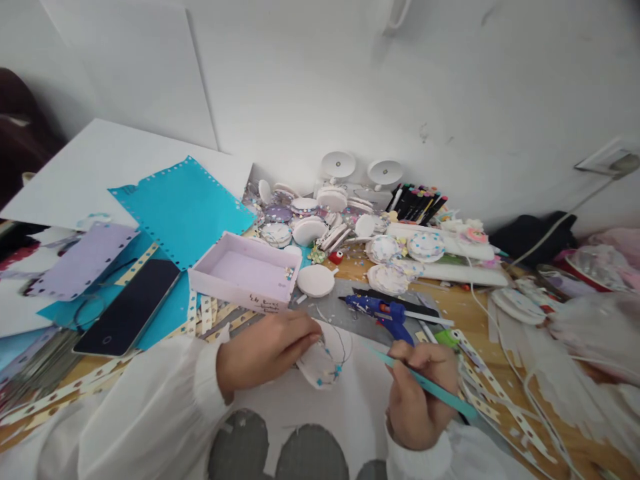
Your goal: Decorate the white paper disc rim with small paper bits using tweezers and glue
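Note:
My left hand (277, 347) is closed at the upper left edge of a white round disc (316, 367). Small blue stars and a thin wire run along the rim of this disc. My right hand (425, 393) grips a pair of teal tweezers (443, 395), whose thin tip points left toward the disc with a gap between them. Under both hands lies a white sheet (363, 407) with round holes cut in it, and dark grey mat shows through the holes.
Behind my left hand stands a lilac box (240, 293) holding a few small beads. A blue glue gun (380, 310) lies beyond my right hand. Decorated white discs (310, 230) are piled at the wall near markers (417, 203). A phone (130, 307) and blue sheet (187, 210) lie left.

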`<state>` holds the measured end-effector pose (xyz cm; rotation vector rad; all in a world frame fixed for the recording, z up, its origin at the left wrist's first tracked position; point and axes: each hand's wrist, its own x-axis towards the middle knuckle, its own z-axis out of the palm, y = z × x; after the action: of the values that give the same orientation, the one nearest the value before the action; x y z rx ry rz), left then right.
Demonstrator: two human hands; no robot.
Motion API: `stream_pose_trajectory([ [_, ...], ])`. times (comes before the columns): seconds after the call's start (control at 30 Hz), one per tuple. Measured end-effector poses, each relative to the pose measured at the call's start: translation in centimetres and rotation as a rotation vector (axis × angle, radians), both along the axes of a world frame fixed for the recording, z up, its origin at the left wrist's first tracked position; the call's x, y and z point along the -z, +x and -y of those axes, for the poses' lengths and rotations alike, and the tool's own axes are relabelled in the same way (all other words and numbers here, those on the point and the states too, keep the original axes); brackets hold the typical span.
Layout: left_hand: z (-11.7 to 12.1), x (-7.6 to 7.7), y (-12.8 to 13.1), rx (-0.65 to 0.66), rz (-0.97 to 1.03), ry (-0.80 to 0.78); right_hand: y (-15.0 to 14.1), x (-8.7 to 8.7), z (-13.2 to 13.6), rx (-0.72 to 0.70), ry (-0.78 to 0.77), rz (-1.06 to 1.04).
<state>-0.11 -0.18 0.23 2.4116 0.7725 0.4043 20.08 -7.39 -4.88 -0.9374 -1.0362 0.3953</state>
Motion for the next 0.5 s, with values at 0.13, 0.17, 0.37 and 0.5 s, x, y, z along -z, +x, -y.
stream_pose_trajectory([
  [0.13,0.2,0.1,-0.2,-0.024,0.058,-0.013,-0.1,-0.2,0.2,0.010,-0.010,-0.019],
  [0.17,0.2,0.2,-0.2,-0.042,0.073,-0.016,-0.1,-0.4,0.2,0.018,-0.009,-0.027],
  [0.37,0.1,0.5,0.0,-0.141,0.181,-0.030,-0.1,-0.7,0.2,0.024,-0.009,-0.054],
  [0.5,0.0,1.2,0.4,-0.090,0.185,0.037,0.1,-0.5,0.0,0.003,-0.039,-0.061],
])
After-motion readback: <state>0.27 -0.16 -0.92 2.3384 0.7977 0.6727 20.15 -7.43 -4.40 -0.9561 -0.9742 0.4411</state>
